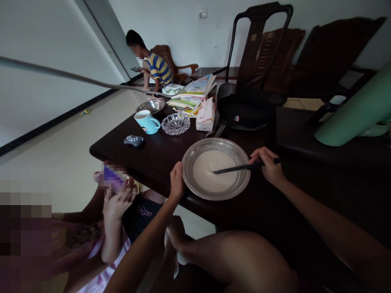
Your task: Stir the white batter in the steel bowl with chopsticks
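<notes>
A wide metal bowl [187, 173] stands at the near edge of the dark table, with a pale, creamy liquid [214, 156] in it. My left hand [177, 180] grips the bowl's left rim, fingers closed on it. In my right hand [269, 165], at the bowl's right side, is a pair of dark chopsticks [235, 167]. Their tips dip into the liquid near its middle, where the surface shows a small swirl.
Behind the bowl are a tissue pack [205, 118], a glass dish [175, 124], a light-blue mug [148, 123], a grey controller-like object [133, 141], books [192, 91] and a black bag [244, 110]. A green cylinder [342, 122] leans in at right. One person sits close at left, another farther back.
</notes>
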Demonstrator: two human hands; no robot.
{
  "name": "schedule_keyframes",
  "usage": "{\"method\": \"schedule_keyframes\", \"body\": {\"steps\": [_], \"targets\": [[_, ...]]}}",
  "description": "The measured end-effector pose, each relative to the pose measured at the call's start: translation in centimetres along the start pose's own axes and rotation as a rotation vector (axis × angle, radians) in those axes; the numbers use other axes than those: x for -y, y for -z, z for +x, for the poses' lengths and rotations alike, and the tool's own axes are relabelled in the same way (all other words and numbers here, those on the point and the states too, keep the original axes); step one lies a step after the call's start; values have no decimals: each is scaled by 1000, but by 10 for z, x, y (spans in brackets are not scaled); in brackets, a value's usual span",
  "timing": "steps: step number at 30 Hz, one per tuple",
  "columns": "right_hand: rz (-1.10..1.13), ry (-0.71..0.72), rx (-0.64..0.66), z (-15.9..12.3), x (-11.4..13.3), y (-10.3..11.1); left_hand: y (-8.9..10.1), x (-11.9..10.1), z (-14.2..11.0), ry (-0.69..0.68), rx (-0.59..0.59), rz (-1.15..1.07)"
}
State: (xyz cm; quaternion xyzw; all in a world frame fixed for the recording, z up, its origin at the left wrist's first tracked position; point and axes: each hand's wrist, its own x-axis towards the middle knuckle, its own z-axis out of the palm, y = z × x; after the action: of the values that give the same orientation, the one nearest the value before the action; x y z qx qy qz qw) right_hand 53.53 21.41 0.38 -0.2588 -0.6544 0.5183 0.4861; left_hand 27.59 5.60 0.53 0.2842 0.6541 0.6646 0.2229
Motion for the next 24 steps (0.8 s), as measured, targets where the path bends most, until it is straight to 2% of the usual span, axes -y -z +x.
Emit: {"method": "schedule_keyframes", "body": {"steps": [2,4,7,9,11,13,16,18,21,24], "targets": [[-59,19,47,0,-1,0,0,1,0,0,-1,3],[-117,51,35,0,-2,1,0,3,1,8,-4,-12],[-47,27,-17,0,-3,0,1,4,1,28,-4,-31],[-33,11,9,0,-2,0,0,2,1,36,-4,-25],[-125,44,47,0,-1,-1,0,0,0,27,-8,-9],[-195,81,32,0,0,-1,0,-2,0,10,-11,6],[-91,56,-33,0,0,-1,0,-3,0,-1,-5,12],[-26,26,-16,-1,-1,-1,1,-1,0,1,0,8],[-122,50,49,-1,-1,-1,3,4,1,7,3,-8],[-128,62,24,-1,-1,-1,4,10,3,6,6,-34]]}}
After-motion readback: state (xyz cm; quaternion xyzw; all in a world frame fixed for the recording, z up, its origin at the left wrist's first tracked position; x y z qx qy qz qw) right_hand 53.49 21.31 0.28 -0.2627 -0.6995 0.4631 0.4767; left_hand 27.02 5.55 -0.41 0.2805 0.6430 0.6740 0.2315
